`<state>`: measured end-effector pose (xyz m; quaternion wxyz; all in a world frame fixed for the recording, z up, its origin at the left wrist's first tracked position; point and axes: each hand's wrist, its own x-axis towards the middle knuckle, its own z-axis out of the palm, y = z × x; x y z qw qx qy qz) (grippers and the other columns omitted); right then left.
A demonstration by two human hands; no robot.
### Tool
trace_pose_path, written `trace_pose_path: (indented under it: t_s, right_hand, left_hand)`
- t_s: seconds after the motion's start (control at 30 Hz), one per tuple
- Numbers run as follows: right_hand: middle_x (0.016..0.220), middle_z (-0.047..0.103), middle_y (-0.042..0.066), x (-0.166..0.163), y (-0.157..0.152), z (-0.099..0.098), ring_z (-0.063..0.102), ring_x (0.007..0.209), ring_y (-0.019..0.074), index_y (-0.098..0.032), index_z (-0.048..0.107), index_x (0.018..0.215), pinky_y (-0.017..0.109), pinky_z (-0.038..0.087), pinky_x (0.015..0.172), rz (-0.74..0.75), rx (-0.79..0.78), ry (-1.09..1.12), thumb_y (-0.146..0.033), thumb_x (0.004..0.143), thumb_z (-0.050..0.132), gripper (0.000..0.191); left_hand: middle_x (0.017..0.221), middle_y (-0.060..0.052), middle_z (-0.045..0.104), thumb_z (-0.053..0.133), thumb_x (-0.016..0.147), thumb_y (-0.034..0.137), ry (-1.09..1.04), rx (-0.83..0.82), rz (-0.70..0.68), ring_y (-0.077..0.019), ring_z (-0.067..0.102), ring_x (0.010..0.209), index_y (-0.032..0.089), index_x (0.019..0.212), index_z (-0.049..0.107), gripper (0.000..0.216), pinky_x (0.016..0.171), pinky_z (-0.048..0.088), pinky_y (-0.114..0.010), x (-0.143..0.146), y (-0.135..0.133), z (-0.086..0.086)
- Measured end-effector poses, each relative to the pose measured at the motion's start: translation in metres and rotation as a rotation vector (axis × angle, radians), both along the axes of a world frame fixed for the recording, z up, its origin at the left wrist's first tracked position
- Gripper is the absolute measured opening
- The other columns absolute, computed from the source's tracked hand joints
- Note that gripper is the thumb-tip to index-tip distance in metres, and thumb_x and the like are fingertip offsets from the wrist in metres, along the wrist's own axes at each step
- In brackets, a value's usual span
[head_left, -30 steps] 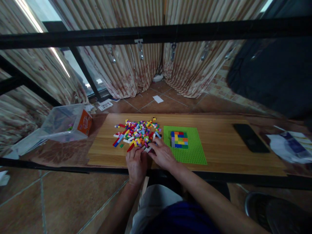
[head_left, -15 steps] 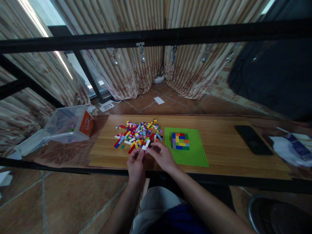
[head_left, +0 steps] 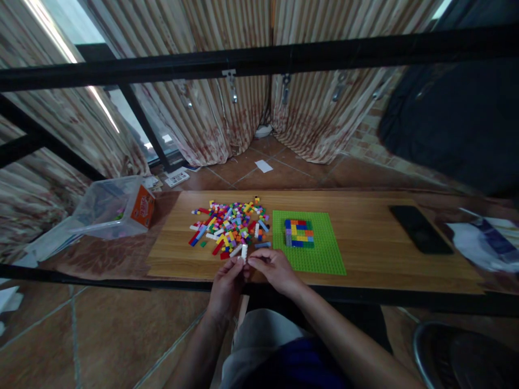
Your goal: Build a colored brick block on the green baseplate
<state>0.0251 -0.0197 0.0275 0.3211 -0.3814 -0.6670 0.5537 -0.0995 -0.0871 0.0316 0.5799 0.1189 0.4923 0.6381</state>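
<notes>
A long white toy brick (head_left: 244,251) points away from me, its lower end pinched between the thumb and fingers of my left hand (head_left: 226,283). My right hand (head_left: 278,272) is close beside it, with thumb and forefinger pressed together; what lies between them, if anything, is too small to make out. Just beyond the hands spreads a loose heap of coloured bricks (head_left: 231,224). A flat square build of multicoloured bricks (head_left: 300,233) sits on the green baseplate (head_left: 320,262), to the right of my right hand.
On the wooden tabletop (head_left: 365,232), a black phone (head_left: 420,229) lies toward the right, with a crumpled white packet (head_left: 472,246) past it. At the left stands a clear plastic box (head_left: 109,208) with an orange label. A dark metal bar (head_left: 259,62) crosses beyond the table.
Both hands have drawn slightly toward me. The white brick has turned from slanted to nearly straight ahead. A light blue brick and a red one beside the heap now show, uncovered.
</notes>
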Motion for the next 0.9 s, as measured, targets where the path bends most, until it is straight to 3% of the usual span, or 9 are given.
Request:
trace_pose_path:
  t_s: [0.13, 0.23, 0.33, 0.43, 0.57, 0.67, 0.77, 0.83, 0.9]
  right_hand:
    - [0.086, 0.072, 0.003, 0.004, 0.011, -0.004, 0.064, 0.079, 0.0162, -0.021, 0.072, 0.084, 0.029, 0.049, 0.076, -0.149, 0.212, -0.259, -0.025, 0.087, 0.059, 0.014]
    - [0.095, 0.07, 0.006, 0.003, 0.023, -0.001, 0.063, 0.09, 0.0182, -0.021, 0.072, 0.087, 0.03, 0.046, 0.083, -0.162, 0.372, -0.479, -0.024, 0.09, 0.057, 0.015]
    - [0.099, 0.068, 0.006, -0.003, 0.031, 0.003, 0.061, 0.096, 0.0186, -0.021, 0.071, 0.091, 0.029, 0.045, 0.086, -0.121, 0.426, -0.602, -0.022, 0.091, 0.054, 0.017]
    - [0.104, 0.068, 0.008, -0.007, 0.031, 0.005, 0.061, 0.1, 0.0194, -0.02, 0.07, 0.1, 0.031, 0.045, 0.089, -0.13, 0.42, -0.59, -0.018, 0.09, 0.053, 0.02]
    - [0.102, 0.071, 0.007, -0.007, 0.02, 0.003, 0.065, 0.092, 0.0186, -0.019, 0.069, 0.104, 0.031, 0.048, 0.085, -0.175, 0.278, -0.324, -0.025, 0.09, 0.054, 0.022]
    - [0.08, 0.071, 0.003, -0.007, 0.007, 0.0, 0.064, 0.072, 0.0156, -0.019, 0.071, 0.087, 0.027, 0.049, 0.069, -0.132, 0.07, -0.128, -0.032, 0.086, 0.058, 0.018]
    - [0.058, 0.061, -0.002, -0.009, -0.003, -0.005, 0.056, 0.052, 0.0133, -0.019, 0.066, 0.073, 0.025, 0.044, 0.051, -0.121, -0.198, 0.017, -0.036, 0.079, 0.063, 0.018]
    - [0.051, 0.056, -0.004, -0.009, -0.006, -0.007, 0.052, 0.044, 0.0125, -0.019, 0.064, 0.07, 0.025, 0.042, 0.046, -0.104, -0.357, 0.121, -0.04, 0.077, 0.064, 0.022]
    - [0.051, 0.057, -0.003, -0.007, -0.006, -0.008, 0.052, 0.046, 0.0128, -0.019, 0.064, 0.069, 0.026, 0.043, 0.049, -0.084, -0.39, 0.188, -0.042, 0.078, 0.063, 0.025]
  left_hand:
    - [0.071, -0.001, 0.066, 0.086, 0.058, 0.034, 0.026, -0.038, 0.006, -0.008, 0.058, 0.06, 0.014, 0.077, 0.068, 0.033, 0.06, 0.047, -0.021, 0.001, 0.001, -0.005]
    - [0.075, -0.002, 0.068, 0.083, 0.062, 0.039, 0.152, -0.031, -0.011, -0.0088, 0.059, 0.059, 0.014, 0.083, 0.07, 0.035, 0.06, 0.049, -0.022, 0.002, 0.002, -0.008]
    - [0.076, -0.002, 0.07, 0.081, 0.064, 0.041, 0.25, -0.032, -0.021, -0.0107, 0.061, 0.059, 0.015, 0.083, 0.07, 0.034, 0.061, 0.051, -0.024, 0.005, 0.003, -0.008]
    - [0.076, -0.002, 0.07, 0.08, 0.064, 0.04, 0.286, -0.036, -0.021, -0.013, 0.063, 0.06, 0.016, 0.084, 0.069, 0.033, 0.061, 0.053, -0.026, 0.006, 0.004, -0.007]
    - [0.075, -0.003, 0.07, 0.079, 0.067, 0.04, 0.344, -0.001, -0.041, -0.0145, 0.064, 0.061, 0.017, 0.082, 0.069, 0.029, 0.061, 0.053, -0.027, 0.006, 0.006, -0.01]
    - [0.072, -0.002, 0.069, 0.076, 0.071, 0.041, 0.365, 0.055, -0.078, -0.0144, 0.063, 0.061, 0.017, 0.085, 0.069, 0.029, 0.061, 0.052, -0.026, 0.007, 0.004, -0.014]
    - [0.068, 0.0, 0.066, 0.073, 0.075, 0.042, 0.345, 0.082, -0.133, -0.0118, 0.059, 0.057, 0.016, 0.083, 0.066, 0.027, 0.055, 0.047, -0.022, 0.009, 0.001, -0.013]
    - [0.066, 0.0, 0.064, 0.072, 0.076, 0.042, 0.3, 0.071, -0.164, -0.0094, 0.055, 0.053, 0.015, 0.077, 0.064, 0.028, 0.052, 0.044, -0.02, 0.01, -0.001, -0.009]
    - [0.066, 0.0, 0.063, 0.072, 0.075, 0.043, 0.245, 0.05, -0.176, -0.008, 0.053, 0.051, 0.014, 0.076, 0.063, 0.029, 0.051, 0.042, -0.019, 0.009, -0.001, -0.006]
